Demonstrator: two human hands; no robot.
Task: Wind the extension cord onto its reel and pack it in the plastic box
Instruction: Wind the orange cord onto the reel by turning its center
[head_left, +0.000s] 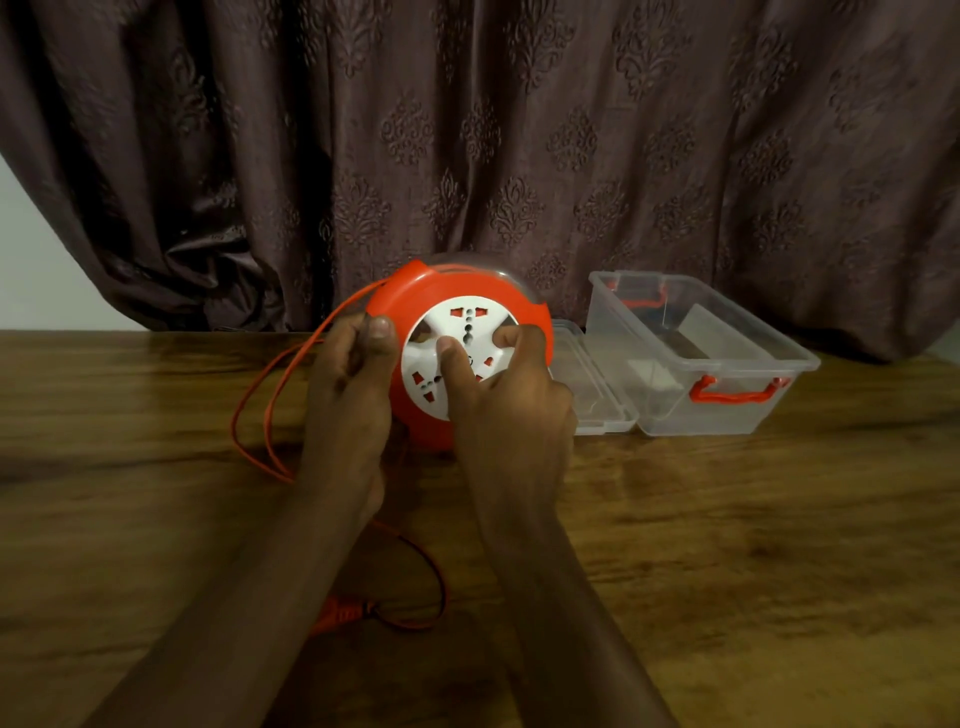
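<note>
Two hands on orange reel (415, 306), upright mid-tabletop (727, 519): left hand (348, 395) grips rim, right hand (511, 384) fingers curl into white hub. Cord (270, 415) loops leftward. Plastic box (696, 353) open, far right edge.

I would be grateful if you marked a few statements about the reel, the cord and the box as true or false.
1. The plastic box stands open with its lid beside it. True.
2. The cord is fully wound onto the reel. False: loops lie loose on the table, and the plug rests near the forearms.
3. The right hand has fingers on the reel's white socket face. True.
4. The reel sits inside the box. False: it stands on edge on the table, left of the box.
5. The left hand rests flat on the table. False: it grips the reel's left rim.
</note>
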